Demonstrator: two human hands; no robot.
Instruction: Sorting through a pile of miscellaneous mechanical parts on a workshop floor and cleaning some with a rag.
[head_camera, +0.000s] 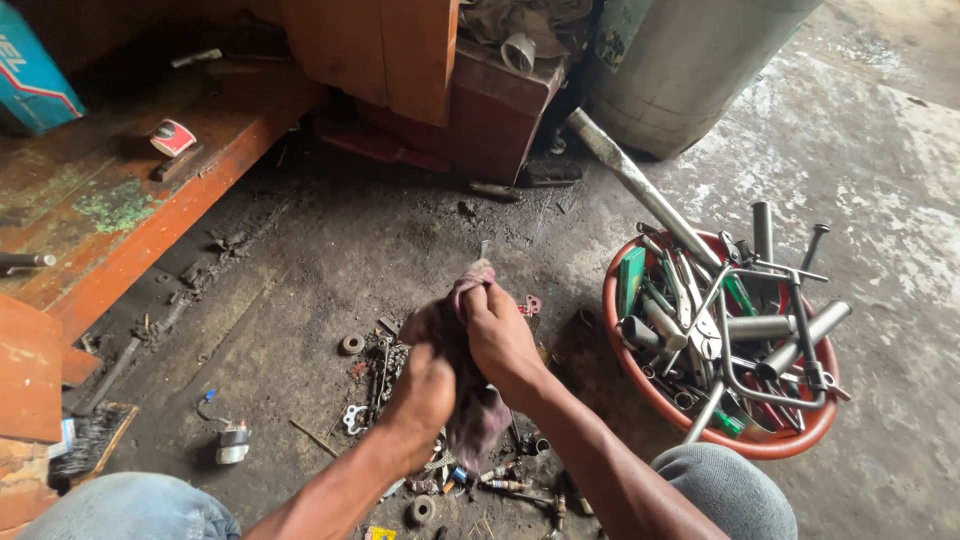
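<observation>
Both my hands hold a dirty reddish rag (474, 412) over the greasy floor. My left hand (422, 392) grips the rag's lower part. My right hand (497, 332) is closed around its top, where the rag wraps a thin metal piece (484, 250) whose tip pokes out above my fingers. What the piece is cannot be told. Below my hands lie several small parts (380, 365): washers, bolts and a nut.
An orange bowl (776, 443) at the right is heaped with wrenches, pliers and sockets. A long metal pipe (640, 185) leans toward a grey drum (690, 60). Orange wooden boards (150, 215) lie at the left, a brush (90, 440) beside them. My knees are at the bottom.
</observation>
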